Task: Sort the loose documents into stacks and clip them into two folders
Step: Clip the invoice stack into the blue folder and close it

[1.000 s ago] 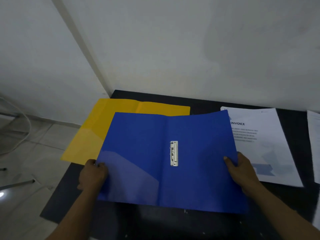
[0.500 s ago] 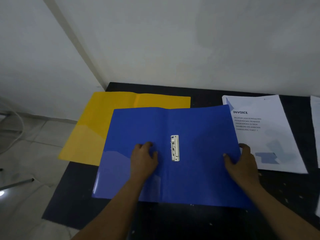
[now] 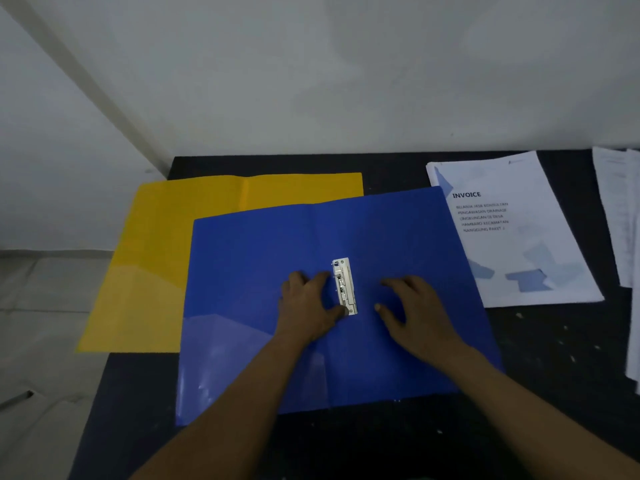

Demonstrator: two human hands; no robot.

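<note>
Both hands rest on the open blue folder (image 3: 311, 306), one on each side of its metal clip (image 3: 344, 286). My left hand (image 3: 308, 306) lies flat and relaxed on the left leaf, fingers spread and closed around nothing, with the thumb tip touching the lower end of the clip and the fingertips just beside its upper half. My right hand (image 3: 412, 311) sits on the right leaf with fingers loosely curled, also gripping nothing, near the clip but not touching it.

As I judge it, the step in hand is opening the clip so papers can go under it. To do that well I should pin the folder down with the right palm so the slick plastic does not slide on the worktop (image 3: 554, 358), and lift the clip's lever with the left thumb from its free end, not prying at the base plate. I cannot tell from here whether the lever is up or down.

The yellow folder (image 3: 180, 258) lies open behind and to the left, partly under the blue one. The invoice stack (image 3: 512, 237) lies to the right, its near left corner tucked under the blue folder's edge, well within my right hand's reach. More loose papers (image 3: 620, 216) lie at the far right edge.
</note>
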